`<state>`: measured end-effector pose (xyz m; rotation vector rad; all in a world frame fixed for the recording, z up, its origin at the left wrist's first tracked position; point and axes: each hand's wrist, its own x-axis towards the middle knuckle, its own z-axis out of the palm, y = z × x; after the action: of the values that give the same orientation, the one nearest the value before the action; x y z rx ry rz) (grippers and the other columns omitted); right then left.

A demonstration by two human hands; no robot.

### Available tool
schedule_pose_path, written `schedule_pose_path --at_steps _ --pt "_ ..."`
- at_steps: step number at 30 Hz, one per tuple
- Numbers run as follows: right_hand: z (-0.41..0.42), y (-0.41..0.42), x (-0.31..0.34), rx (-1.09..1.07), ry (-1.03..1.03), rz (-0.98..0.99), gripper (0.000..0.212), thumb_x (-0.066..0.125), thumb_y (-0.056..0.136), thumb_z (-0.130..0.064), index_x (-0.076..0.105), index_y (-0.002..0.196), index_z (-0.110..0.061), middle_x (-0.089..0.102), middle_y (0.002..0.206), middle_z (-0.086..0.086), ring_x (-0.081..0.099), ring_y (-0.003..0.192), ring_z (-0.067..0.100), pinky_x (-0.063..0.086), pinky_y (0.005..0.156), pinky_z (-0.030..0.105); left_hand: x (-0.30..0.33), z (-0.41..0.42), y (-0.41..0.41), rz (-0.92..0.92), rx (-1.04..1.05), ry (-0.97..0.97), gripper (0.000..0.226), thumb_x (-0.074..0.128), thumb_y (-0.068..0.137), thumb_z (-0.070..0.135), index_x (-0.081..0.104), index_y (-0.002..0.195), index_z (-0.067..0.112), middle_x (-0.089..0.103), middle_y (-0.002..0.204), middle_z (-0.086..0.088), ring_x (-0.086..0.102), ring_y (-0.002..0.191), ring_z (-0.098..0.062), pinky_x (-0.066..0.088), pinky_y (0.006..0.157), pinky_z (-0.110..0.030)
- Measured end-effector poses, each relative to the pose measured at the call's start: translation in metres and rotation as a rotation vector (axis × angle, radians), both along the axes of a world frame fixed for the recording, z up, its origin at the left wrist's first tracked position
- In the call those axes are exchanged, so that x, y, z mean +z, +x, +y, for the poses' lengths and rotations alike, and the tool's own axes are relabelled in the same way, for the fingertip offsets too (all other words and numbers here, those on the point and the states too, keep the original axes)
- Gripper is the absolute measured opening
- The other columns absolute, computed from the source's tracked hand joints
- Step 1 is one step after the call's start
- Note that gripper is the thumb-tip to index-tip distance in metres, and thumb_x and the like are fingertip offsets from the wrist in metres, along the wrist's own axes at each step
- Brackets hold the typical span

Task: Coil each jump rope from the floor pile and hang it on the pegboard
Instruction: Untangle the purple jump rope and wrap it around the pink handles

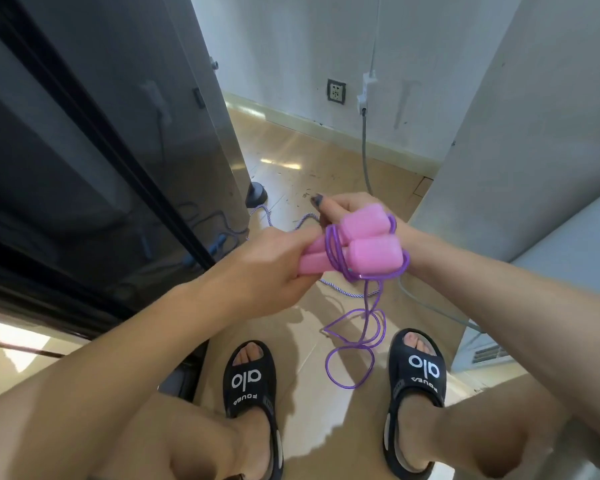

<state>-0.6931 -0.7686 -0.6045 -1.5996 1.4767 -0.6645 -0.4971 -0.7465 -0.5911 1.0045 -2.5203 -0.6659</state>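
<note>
I hold a jump rope with two pink foam handles (364,244) side by side at waist height. My left hand (274,268) grips the handles' near ends. My right hand (354,209) is behind them, fingers on the purple cord (333,251) that loops around the handles. The loose end of the purple cord (357,344) hangs down and curls on the floor between my feet. A second rope, white-and-purple braided (347,291), lies on the floor below my hands and runs toward the left. No pegboard is in view.
A dark glossy cabinet (84,168) fills the left side. A grey panel (534,133) stands at the right. A white wall with a socket (336,91) and a grey hose (364,150) is ahead. My sandalled feet (253,382) stand on the beige tile floor.
</note>
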Motion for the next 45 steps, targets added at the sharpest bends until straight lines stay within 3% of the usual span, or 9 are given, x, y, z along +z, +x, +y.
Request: schedule_pose_path --at_steps 2,9,13,21,26,31,35,38,45 --pt "0.011 0.0 -0.006 -0.022 0.025 0.015 0.043 0.05 0.1 -0.005 0.044 0.06 -0.02 0.047 0.045 -0.009 0.046 0.041 -0.001 0.037 0.053 0.017 0.006 -0.003 0.0 0.09 0.161 0.074 0.02 0.056 0.094 0.019 0.046 0.077 0.021 0.049 0.06 0.0 0.04 0.051 -0.013 0.04 0.05 -0.034" --pt "0.04 0.043 -0.012 0.059 0.084 0.151 0.043 0.034 0.105 -0.035 0.049 0.082 -0.002 0.048 0.067 0.003 0.038 0.06 0.019 0.031 0.054 0.031 -0.019 -0.056 0.027 -0.103 0.604 0.217 0.022 0.045 0.098 0.023 0.055 0.082 0.013 0.063 0.08 -0.005 0.057 0.072 -0.023 0.039 0.058 -0.032" --pt "0.042 0.045 -0.002 0.188 -0.043 0.382 0.044 0.042 0.103 -0.035 0.036 0.065 -0.014 0.039 0.058 0.001 0.036 0.057 0.021 0.026 0.049 0.028 -0.041 -0.054 0.03 -0.434 0.547 0.166 0.005 0.046 0.097 0.023 0.047 0.095 0.019 0.056 0.089 -0.005 0.057 0.079 -0.031 0.042 0.067 -0.035" --pt "0.004 0.014 0.024 0.23 -0.628 0.79 0.054 0.054 0.088 -0.065 0.048 0.07 -0.014 0.049 0.055 0.003 0.047 0.062 0.032 0.021 0.048 0.029 -0.044 -0.019 -0.006 -0.828 0.181 -0.07 0.025 0.043 0.098 0.022 0.05 0.121 0.016 0.06 0.101 -0.006 0.057 0.081 -0.03 0.042 0.069 -0.033" --pt "-0.015 0.003 0.011 0.186 -0.472 0.706 0.06 0.052 0.087 -0.068 0.04 0.063 -0.014 0.039 0.052 0.001 0.042 0.061 0.029 0.023 0.05 0.031 -0.023 0.002 -0.014 -0.633 0.055 -0.121 0.015 0.047 0.097 0.037 0.035 0.097 0.028 0.035 0.071 0.007 0.05 0.072 -0.03 0.039 0.065 -0.032" --pt "-0.011 0.0 0.001 0.162 -0.108 0.442 0.064 0.047 0.094 -0.064 0.034 0.056 -0.015 0.03 0.051 -0.003 0.028 0.055 0.02 0.026 0.052 0.033 0.004 0.016 -0.011 -0.313 0.016 -0.042 0.019 0.057 0.09 0.04 0.051 0.096 0.022 0.047 0.068 0.004 0.048 0.067 -0.026 0.048 0.066 -0.038" --pt "0.012 0.0 -0.005 0.032 0.08 0.109 0.044 0.047 0.105 -0.011 0.032 0.065 -0.022 0.034 0.064 -0.008 0.037 0.054 0.01 0.037 0.045 0.015 0.022 0.007 -0.013 -0.054 0.252 0.057 0.026 0.064 0.08 0.013 0.044 0.066 0.023 0.046 0.056 0.001 0.039 0.058 -0.022 0.035 0.055 -0.023" --pt "0.018 0.02 -0.018 0.041 -0.004 0.121 0.052 0.031 0.106 -0.046 0.036 0.064 -0.016 0.034 0.055 -0.004 0.029 0.052 0.013 0.028 0.051 0.028 0.016 -0.018 0.001 0.065 0.516 0.205 0.019 0.067 0.077 0.011 0.051 0.066 0.012 0.049 0.061 -0.001 0.04 0.056 -0.018 0.034 0.053 -0.028" --pt "0.043 0.04 -0.005 0.244 -0.117 0.382 0.051 0.033 0.106 -0.043 0.032 0.064 -0.014 0.034 0.055 0.0 0.032 0.054 0.019 0.027 0.053 0.036 -0.025 -0.058 0.035 -0.262 0.708 0.207 0.003 0.064 0.083 0.012 0.062 0.083 0.01 0.064 0.079 -0.006 0.063 0.073 -0.025 0.053 0.067 -0.032"
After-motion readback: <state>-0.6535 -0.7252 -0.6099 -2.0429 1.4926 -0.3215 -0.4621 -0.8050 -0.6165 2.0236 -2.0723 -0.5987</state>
